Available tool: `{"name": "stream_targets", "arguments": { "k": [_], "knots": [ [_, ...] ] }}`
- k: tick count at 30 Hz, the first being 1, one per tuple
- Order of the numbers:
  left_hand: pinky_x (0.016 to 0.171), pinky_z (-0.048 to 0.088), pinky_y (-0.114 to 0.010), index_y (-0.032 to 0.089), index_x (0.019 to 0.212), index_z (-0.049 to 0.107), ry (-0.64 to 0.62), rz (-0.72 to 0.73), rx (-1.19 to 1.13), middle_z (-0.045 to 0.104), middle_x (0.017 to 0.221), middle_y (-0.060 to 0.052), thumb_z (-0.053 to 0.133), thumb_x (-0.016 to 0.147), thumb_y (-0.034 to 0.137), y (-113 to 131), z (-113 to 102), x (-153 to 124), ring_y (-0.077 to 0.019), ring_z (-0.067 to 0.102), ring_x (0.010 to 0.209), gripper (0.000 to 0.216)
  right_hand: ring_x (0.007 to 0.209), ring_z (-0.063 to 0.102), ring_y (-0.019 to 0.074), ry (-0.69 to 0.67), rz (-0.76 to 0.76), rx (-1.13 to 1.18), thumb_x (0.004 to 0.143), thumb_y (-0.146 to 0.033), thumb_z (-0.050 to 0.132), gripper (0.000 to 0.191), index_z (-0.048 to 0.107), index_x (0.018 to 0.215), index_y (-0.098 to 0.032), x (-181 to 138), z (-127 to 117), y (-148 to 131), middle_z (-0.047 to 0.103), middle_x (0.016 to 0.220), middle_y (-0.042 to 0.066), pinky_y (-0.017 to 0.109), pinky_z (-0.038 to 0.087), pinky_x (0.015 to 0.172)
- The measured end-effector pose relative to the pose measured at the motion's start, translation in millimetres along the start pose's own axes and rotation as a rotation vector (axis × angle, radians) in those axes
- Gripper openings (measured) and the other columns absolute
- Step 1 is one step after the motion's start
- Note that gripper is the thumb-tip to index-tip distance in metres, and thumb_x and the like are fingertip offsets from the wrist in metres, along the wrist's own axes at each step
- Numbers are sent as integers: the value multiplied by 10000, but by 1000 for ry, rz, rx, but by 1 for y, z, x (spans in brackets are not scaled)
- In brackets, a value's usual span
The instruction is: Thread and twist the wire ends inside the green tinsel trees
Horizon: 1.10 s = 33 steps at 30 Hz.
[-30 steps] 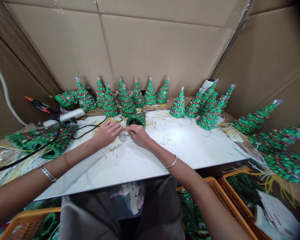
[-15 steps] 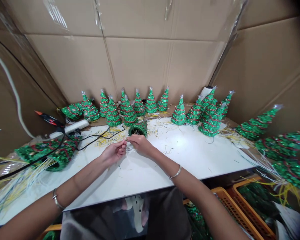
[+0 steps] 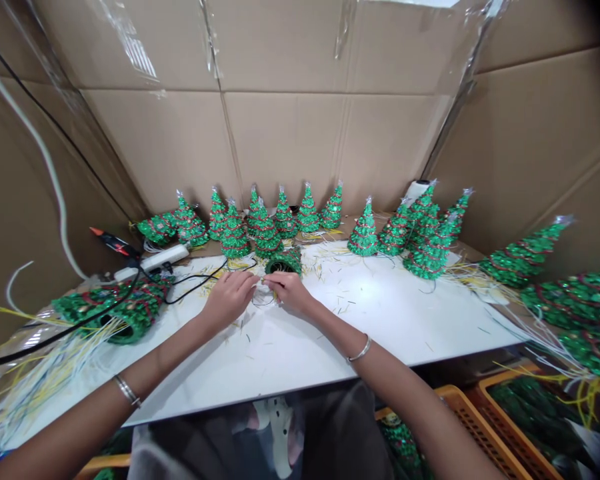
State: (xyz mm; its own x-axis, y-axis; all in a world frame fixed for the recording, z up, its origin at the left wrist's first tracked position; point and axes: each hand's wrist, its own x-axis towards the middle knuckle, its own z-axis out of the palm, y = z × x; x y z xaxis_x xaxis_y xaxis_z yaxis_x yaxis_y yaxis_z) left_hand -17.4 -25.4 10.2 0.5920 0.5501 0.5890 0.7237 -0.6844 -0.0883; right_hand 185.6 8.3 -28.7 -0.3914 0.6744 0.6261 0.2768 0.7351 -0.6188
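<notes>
In the head view a small green tinsel Christmas tree (image 3: pixel 291 257) lies on its side, its hollow base facing me and thin wires coming out of it. Just in front of that opening my left hand (image 3: pixel 231 297) and my right hand (image 3: pixel 289 292) meet almost fingertip to fingertip. Both are closed in a pinch. The thin wires seem to run between the fingers, though the exact ends are too small to make out. Short yellow, white and dark wire clippings (image 3: pixel 325 267) lie scattered around the tree on the white board (image 3: pixel 350 333).
Several upright trees (image 3: pixel 307 210) line the back, more at the right. Two trees (image 3: pixel 125 307) with long loose wires lie at the left, near a power strip (image 3: pixel 155 261), black cable (image 3: pixel 195 293) and orange-tipped tool (image 3: pixel 113 241). Orange crates (image 3: pixel 467 413) stand below the board's edge.
My left hand has turned over from palm-side showing to back showing, its fingers still at the right hand's fingertips. The whole view has shifted slightly.
</notes>
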Motion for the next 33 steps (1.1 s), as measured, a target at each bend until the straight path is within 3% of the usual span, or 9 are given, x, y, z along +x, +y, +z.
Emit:
{"name": "stream_targets", "arguments": {
  "k": [4,7,10,14,17,22,26,29,33],
  "knots": [
    [743,381,-353,193,960,658,-2,109,33,678,887,-99,420,981,224,-4,-1,6,-213,586,824,241,633,586,123,-25,-9,-7,940,-184,538,220,748,984,-133,-1,0,0,679,779,64,218,466,622],
    [713,358,-342,197,828,647,-50,55,-63,651,785,-78,414,976,232,-4,-3,10,-204,560,767,279,651,588,130,-33,-46,-26,944,-180,533,221,744,982,-129,-2,0,0,665,750,60,221,466,639],
    [710,365,-326,191,743,627,-62,-218,-336,627,727,-51,478,946,318,1,-3,11,-195,547,733,282,689,595,139,-44,-100,-63,957,-181,514,228,734,988,-128,-2,0,2,657,743,60,226,467,667],
    [572,329,-271,166,659,621,-130,-733,-963,504,562,5,618,819,429,11,5,5,-138,448,557,308,744,611,149,-87,-204,-97,975,-170,465,256,712,991,-104,-2,0,4,669,786,87,234,477,695],
    [487,258,-229,147,667,610,-165,-1057,-1441,407,525,38,697,744,361,20,11,1,-85,332,477,244,747,609,154,-115,-251,-116,984,-162,421,288,702,1003,-101,-2,1,6,673,801,99,245,486,698],
    [479,305,-195,160,725,566,-152,-1227,-1888,313,539,65,630,830,226,28,12,4,-71,312,468,139,754,618,161,-79,-263,-108,981,-168,426,286,702,1012,-99,-2,1,8,683,822,117,257,496,695],
    [550,374,-231,151,815,639,-118,-1062,-1538,501,625,10,660,832,384,22,8,5,-109,466,567,234,739,621,149,-8,-167,-52,960,-171,484,248,723,1003,-120,-1,2,3,687,814,92,243,497,697],
    [746,451,-317,177,985,662,28,-714,-910,658,887,-64,556,901,460,13,4,1,-197,594,822,314,599,584,113,31,-15,34,949,-212,523,230,743,962,-145,0,3,-2,656,753,50,211,481,590],
    [896,409,-408,184,1124,632,131,-217,-164,671,1097,-134,487,956,331,7,4,-6,-268,586,1038,265,421,502,60,33,138,177,937,-275,553,233,744,965,-143,0,3,-7,653,783,35,194,430,438]
  ]
}}
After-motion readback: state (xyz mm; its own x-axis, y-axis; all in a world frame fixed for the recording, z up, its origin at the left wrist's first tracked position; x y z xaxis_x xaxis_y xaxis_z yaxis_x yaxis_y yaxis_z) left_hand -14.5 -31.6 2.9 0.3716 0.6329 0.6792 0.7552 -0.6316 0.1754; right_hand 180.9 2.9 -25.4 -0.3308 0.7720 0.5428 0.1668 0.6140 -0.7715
